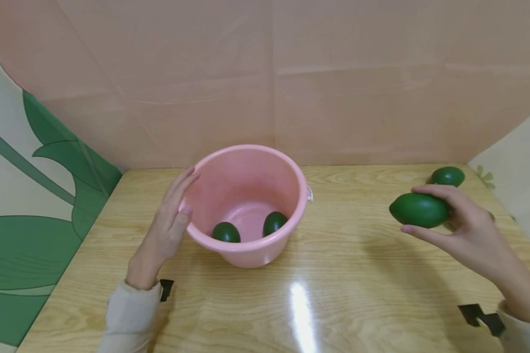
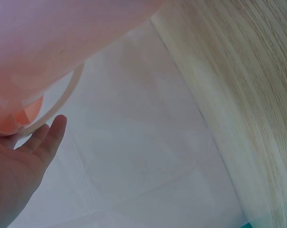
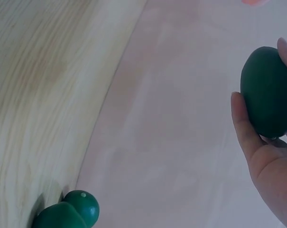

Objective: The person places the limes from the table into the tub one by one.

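While right fingers [image 1: 441, 190] clamp a green fruit [image 1: 417, 210] against the thumb [image 1: 426, 234], left fingers [image 1: 175, 191], seemingly straight, touch a bucket [image 1: 256, 255]

Indoor tabletop spot, walled on three sides; room type (home, lab, office) can't be told.
Wood-grain table [image 1: 344, 304], creased pinkish sheet [image 1: 274, 83] along its far edge, green leaf-print side [image 1: 31, 255] left, pale flower-print side [image 1: 518, 169] right. White glare [image 1: 302, 314] on tabletop looks like indoor lighting.

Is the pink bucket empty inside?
No, two green fruits lie inside the pink bucket, as the head view shows.
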{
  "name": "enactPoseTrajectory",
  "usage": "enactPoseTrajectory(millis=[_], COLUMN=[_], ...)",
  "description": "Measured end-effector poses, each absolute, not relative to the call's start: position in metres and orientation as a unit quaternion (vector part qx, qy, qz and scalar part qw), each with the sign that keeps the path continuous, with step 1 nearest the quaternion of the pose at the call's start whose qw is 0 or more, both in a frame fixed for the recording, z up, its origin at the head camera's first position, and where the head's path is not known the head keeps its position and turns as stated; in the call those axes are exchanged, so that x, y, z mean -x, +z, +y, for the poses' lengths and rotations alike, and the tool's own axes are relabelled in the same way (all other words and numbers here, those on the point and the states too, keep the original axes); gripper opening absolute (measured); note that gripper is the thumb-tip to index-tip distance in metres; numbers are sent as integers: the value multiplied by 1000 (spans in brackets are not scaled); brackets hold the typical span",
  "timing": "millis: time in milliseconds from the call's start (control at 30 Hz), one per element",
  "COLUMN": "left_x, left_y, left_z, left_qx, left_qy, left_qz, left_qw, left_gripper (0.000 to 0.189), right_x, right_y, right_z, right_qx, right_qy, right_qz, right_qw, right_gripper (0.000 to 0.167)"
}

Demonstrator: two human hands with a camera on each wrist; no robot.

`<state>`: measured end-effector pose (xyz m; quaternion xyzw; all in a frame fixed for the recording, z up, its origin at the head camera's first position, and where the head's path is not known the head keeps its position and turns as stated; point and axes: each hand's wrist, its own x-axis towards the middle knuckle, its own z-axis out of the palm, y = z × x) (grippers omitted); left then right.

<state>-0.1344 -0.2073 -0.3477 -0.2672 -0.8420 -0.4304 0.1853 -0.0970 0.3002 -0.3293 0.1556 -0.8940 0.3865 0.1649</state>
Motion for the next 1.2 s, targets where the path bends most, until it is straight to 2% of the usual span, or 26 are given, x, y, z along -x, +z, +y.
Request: enactPoseTrajectory(millis=[333,1200], left_x=[135,136], left_y=[-348,-349], left_z=[-207,-208], left_qx=[271,271], left_qy=[-428,-427], left_qz=[-841,-841], left_qw=[189,192], left_gripper=[54,57], right_x=[103,111], right_y=[-320,-313], right_z=[283,260], right_qx=[-207,-262], right_qy=[362,356], right_qz=[-888,-876], right_qw=[191,192], right_gripper=[85,87])
